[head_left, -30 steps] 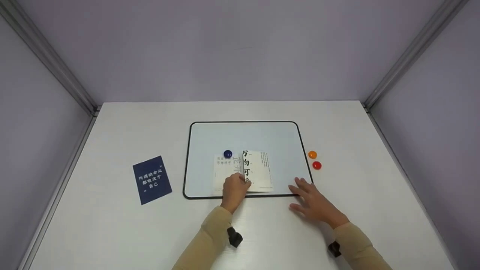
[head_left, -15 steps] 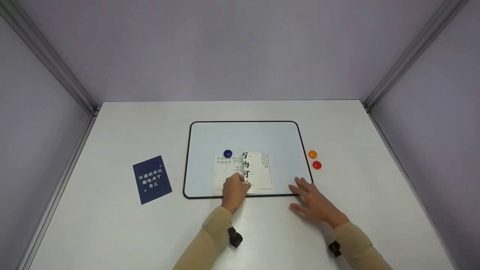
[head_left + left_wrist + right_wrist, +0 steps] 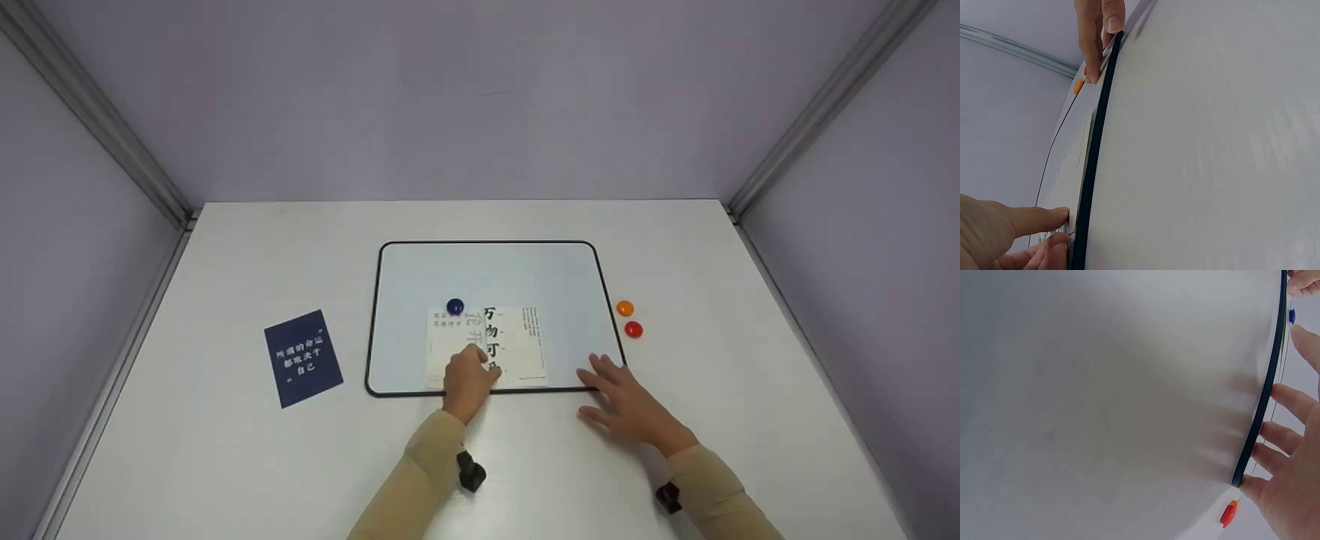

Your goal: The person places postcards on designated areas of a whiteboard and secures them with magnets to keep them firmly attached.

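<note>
Black-lettered card point(image 3: 521, 345), near edge of whiteboard point(image 3: 420, 270): pinched by left hand point(image 3: 468, 382); far edge now level with grey-lettered card point(image 3: 441, 346), formerly beyond it. Right hand point(image 3: 630, 405): fingers spread, whiteboard's near right corner.

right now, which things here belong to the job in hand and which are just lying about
Seemingly in the job: left hand, right hand, pale printed paper, whiteboard, blue button.

Apparently just lying about: navy card, orange button, red button.
</note>
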Demonstrator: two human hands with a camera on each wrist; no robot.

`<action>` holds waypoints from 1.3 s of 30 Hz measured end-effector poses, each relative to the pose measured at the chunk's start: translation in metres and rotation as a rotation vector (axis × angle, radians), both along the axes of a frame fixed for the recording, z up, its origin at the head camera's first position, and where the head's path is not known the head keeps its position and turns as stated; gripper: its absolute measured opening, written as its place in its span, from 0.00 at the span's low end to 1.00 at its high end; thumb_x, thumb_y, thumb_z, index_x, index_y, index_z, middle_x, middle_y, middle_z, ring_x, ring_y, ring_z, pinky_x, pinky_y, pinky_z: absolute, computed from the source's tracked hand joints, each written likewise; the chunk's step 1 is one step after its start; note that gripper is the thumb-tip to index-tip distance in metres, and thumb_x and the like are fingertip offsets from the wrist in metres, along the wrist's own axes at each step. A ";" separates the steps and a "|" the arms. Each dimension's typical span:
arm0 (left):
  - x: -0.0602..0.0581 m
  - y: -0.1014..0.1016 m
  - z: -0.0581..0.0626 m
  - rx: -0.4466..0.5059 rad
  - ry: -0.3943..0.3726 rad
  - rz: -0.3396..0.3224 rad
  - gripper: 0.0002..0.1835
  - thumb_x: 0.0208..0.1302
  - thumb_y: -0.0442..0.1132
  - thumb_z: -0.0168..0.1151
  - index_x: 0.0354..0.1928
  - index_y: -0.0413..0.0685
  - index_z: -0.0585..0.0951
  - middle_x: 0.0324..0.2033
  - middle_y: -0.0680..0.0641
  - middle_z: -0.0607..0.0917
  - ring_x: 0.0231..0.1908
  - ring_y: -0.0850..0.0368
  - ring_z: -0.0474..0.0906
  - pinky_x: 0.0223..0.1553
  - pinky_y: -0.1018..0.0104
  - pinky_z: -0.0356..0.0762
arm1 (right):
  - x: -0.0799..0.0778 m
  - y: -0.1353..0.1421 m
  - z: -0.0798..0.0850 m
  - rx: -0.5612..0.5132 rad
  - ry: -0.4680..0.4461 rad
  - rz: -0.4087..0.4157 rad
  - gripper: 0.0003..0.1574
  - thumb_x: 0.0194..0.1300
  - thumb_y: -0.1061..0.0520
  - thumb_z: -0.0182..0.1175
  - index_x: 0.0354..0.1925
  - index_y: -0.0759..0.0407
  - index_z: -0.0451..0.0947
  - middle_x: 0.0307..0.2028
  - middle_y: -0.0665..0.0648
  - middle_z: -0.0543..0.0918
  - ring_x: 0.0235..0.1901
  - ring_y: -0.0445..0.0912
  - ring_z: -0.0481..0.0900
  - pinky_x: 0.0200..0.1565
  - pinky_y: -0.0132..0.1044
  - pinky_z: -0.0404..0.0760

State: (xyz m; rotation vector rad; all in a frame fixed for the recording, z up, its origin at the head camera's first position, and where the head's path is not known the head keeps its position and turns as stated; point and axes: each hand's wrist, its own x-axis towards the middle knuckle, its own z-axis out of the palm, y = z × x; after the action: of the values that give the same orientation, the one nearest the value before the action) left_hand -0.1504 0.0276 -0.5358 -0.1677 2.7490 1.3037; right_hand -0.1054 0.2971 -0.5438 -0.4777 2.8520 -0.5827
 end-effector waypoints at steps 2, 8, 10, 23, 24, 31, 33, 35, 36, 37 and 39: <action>0.000 0.000 0.000 -0.001 0.002 0.000 0.11 0.54 0.36 0.70 0.34 0.39 0.78 0.32 0.41 0.85 0.29 0.53 0.78 0.32 0.60 0.77 | 0.000 0.000 0.000 0.002 0.002 0.001 0.41 0.63 0.38 0.60 0.68 0.52 0.66 0.73 0.62 0.61 0.75 0.61 0.54 0.73 0.60 0.53; 0.001 0.000 -0.001 0.005 0.004 0.003 0.11 0.54 0.35 0.70 0.35 0.38 0.78 0.32 0.41 0.85 0.29 0.53 0.78 0.31 0.60 0.77 | 0.000 -0.001 -0.001 0.010 0.012 0.003 0.40 0.63 0.39 0.61 0.68 0.52 0.66 0.73 0.62 0.61 0.75 0.61 0.54 0.73 0.60 0.53; 0.001 0.000 -0.001 0.006 0.003 0.006 0.11 0.54 0.35 0.69 0.35 0.38 0.78 0.33 0.41 0.85 0.30 0.53 0.78 0.32 0.60 0.78 | 0.000 -0.001 -0.001 0.014 0.008 -0.002 0.40 0.63 0.39 0.61 0.68 0.51 0.66 0.73 0.61 0.61 0.75 0.60 0.54 0.73 0.60 0.53; 0.003 0.000 0.002 0.019 0.013 -0.003 0.11 0.56 0.36 0.69 0.37 0.37 0.80 0.31 0.41 0.85 0.29 0.55 0.78 0.33 0.61 0.78 | 0.000 -0.003 0.004 0.006 -0.021 -0.033 0.37 0.65 0.42 0.59 0.68 0.51 0.67 0.74 0.60 0.60 0.75 0.59 0.52 0.74 0.58 0.52; 0.002 0.000 0.002 0.015 0.023 -0.004 0.11 0.55 0.36 0.69 0.36 0.37 0.80 0.31 0.41 0.85 0.29 0.54 0.78 0.33 0.61 0.78 | -0.001 -0.003 0.004 0.004 -0.023 -0.037 0.36 0.65 0.42 0.59 0.67 0.52 0.67 0.74 0.60 0.60 0.75 0.59 0.53 0.74 0.58 0.52; 0.000 -0.003 0.002 -0.026 0.053 -0.025 0.06 0.59 0.36 0.65 0.34 0.40 0.81 0.26 0.45 0.85 0.26 0.56 0.79 0.28 0.63 0.76 | -0.004 -0.007 0.003 0.018 -0.003 -0.062 0.31 0.67 0.44 0.58 0.64 0.53 0.72 0.71 0.60 0.65 0.73 0.60 0.57 0.71 0.58 0.61; 0.000 -0.005 0.002 -0.054 0.060 -0.033 0.05 0.59 0.36 0.63 0.34 0.41 0.81 0.26 0.45 0.86 0.25 0.56 0.79 0.26 0.64 0.75 | -0.005 -0.008 0.004 0.026 0.015 -0.060 0.30 0.67 0.45 0.58 0.63 0.53 0.72 0.71 0.61 0.66 0.72 0.60 0.60 0.70 0.57 0.63; 0.000 -0.006 0.002 -0.078 0.070 -0.042 0.04 0.60 0.36 0.62 0.33 0.42 0.81 0.26 0.46 0.86 0.25 0.57 0.78 0.26 0.64 0.74 | -0.006 -0.008 0.005 0.031 0.036 -0.059 0.29 0.66 0.45 0.59 0.62 0.53 0.73 0.69 0.61 0.68 0.71 0.60 0.62 0.69 0.57 0.65; 0.000 -0.006 0.003 -0.084 0.078 -0.049 0.04 0.60 0.35 0.62 0.33 0.42 0.81 0.26 0.46 0.86 0.25 0.57 0.78 0.26 0.64 0.74 | -0.006 -0.008 0.006 0.031 0.050 -0.056 0.29 0.66 0.46 0.59 0.62 0.54 0.73 0.68 0.62 0.69 0.70 0.60 0.64 0.69 0.57 0.66; 0.000 -0.007 0.003 -0.093 0.086 -0.057 0.04 0.60 0.35 0.61 0.33 0.42 0.82 0.26 0.47 0.85 0.25 0.57 0.78 0.26 0.64 0.74 | -0.007 -0.008 0.007 0.030 0.064 -0.054 0.28 0.66 0.46 0.59 0.61 0.54 0.73 0.67 0.62 0.70 0.69 0.60 0.66 0.68 0.57 0.67; 0.001 -0.008 0.004 -0.117 0.121 -0.082 0.04 0.61 0.35 0.61 0.33 0.42 0.82 0.26 0.47 0.85 0.25 0.58 0.78 0.26 0.64 0.75 | -0.007 -0.008 0.008 0.024 0.089 -0.051 0.27 0.65 0.47 0.60 0.60 0.55 0.74 0.65 0.63 0.73 0.66 0.60 0.69 0.66 0.56 0.70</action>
State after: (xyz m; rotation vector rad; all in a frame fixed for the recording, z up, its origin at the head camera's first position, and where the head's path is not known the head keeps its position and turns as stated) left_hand -0.1490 0.0196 -0.5319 0.0168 2.8999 1.1708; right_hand -0.1128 0.2890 -0.5357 -0.4385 2.9595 -0.5486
